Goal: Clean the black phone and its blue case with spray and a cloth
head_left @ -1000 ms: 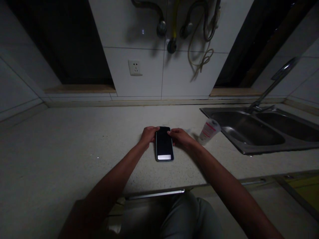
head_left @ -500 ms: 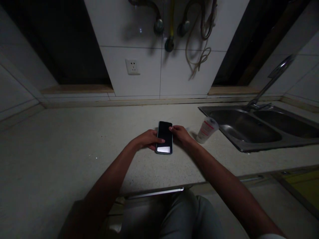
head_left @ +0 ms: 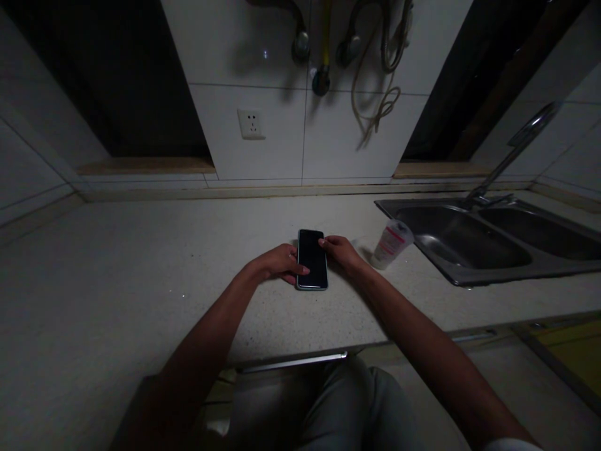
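A black smartphone [head_left: 312,259] lies face up with a dark screen on the pale speckled countertop [head_left: 141,269]. My left hand [head_left: 277,263] rests at the phone's left edge, fingers curled, thumb tip on the screen's lower left. My right hand [head_left: 342,253] holds the phone's right edge near the top, fingertips pinching the side. Both hands touch the phone.
A white tube with red print [head_left: 390,243] lies to the right of my right hand. A steel double sink [head_left: 498,241] with a tap [head_left: 514,147] is at the right. On the tiled back wall are a socket [head_left: 250,124] and hanging hoses [head_left: 370,75].
My left hand slid from the phone's top left down to its lower left edge. The bright strip at the bottom of the screen is gone; the screen is fully dark now.
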`<state>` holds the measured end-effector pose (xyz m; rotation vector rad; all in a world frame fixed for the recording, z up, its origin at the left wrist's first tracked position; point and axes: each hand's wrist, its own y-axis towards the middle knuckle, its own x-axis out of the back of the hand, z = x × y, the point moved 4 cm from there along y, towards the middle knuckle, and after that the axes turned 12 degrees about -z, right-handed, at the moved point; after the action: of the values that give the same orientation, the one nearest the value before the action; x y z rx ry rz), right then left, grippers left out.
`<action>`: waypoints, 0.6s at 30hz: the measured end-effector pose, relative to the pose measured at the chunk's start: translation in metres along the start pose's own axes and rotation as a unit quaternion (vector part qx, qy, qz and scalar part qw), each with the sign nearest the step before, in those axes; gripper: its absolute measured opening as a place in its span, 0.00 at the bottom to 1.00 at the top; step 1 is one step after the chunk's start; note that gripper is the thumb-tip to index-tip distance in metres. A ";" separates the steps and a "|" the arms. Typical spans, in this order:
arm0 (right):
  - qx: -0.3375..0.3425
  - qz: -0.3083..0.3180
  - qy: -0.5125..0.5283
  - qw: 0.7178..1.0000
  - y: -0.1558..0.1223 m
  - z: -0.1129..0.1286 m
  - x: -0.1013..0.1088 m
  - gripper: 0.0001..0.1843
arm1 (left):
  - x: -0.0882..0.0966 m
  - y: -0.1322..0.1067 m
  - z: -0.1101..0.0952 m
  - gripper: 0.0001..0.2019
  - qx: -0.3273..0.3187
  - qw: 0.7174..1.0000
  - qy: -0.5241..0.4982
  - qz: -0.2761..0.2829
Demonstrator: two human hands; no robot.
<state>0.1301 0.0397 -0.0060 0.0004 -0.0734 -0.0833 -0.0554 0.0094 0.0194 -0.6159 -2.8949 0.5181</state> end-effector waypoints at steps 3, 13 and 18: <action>0.005 -0.003 -0.006 1.000 0.000 0.000 0.001 0.25 | 0.001 0.000 0.000 0.12 0.001 1.000 0.011 -0.013; -0.001 -0.020 0.040 0.999 0.005 -0.009 0.000 0.27 | 0.003 -0.006 -0.001 0.26 0.007 0.995 0.083 0.050; 0.009 -0.013 0.018 1.000 0.004 -0.006 0.001 0.26 | 0.004 -0.002 0.002 0.24 0.003 0.992 0.106 0.072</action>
<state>0.1317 0.0432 -0.0118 0.0198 -0.0389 -0.1093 -0.0600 0.0091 0.0187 -0.8298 -2.6615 0.4494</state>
